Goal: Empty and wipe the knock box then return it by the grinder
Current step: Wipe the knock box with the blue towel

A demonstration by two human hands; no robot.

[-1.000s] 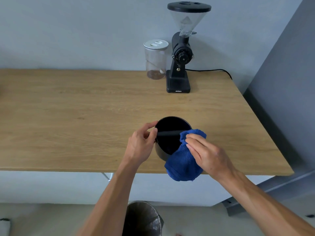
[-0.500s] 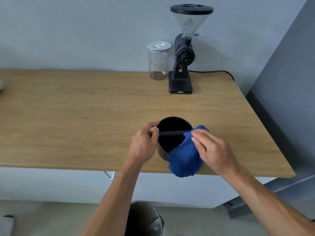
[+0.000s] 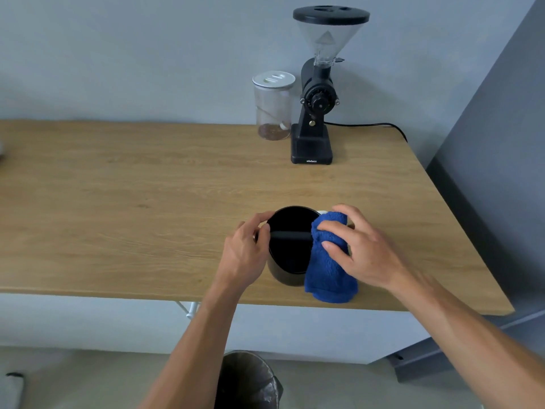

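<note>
The black round knock box [image 3: 290, 255] stands upright near the front edge of the wooden table [image 3: 147, 202], its bar across the open top. My left hand [image 3: 246, 253] grips its left rim and side. My right hand [image 3: 361, 250] presses a blue cloth [image 3: 328, 261] against the box's right rim and outer wall; the cloth hangs down to the tabletop. The black coffee grinder [image 3: 317, 113] with a clear hopper stands at the back of the table, well beyond the box.
A clear jar [image 3: 273, 106] with a white lid stands just left of the grinder. The grinder's black cord [image 3: 371, 125] runs right along the wall. A lined bin [image 3: 249, 382] sits on the floor below the table's front edge. A grey wall closes the right side.
My right hand and the cloth have moved from the box's front right rim round to its right side and further back. My left hand keeps its hold.
</note>
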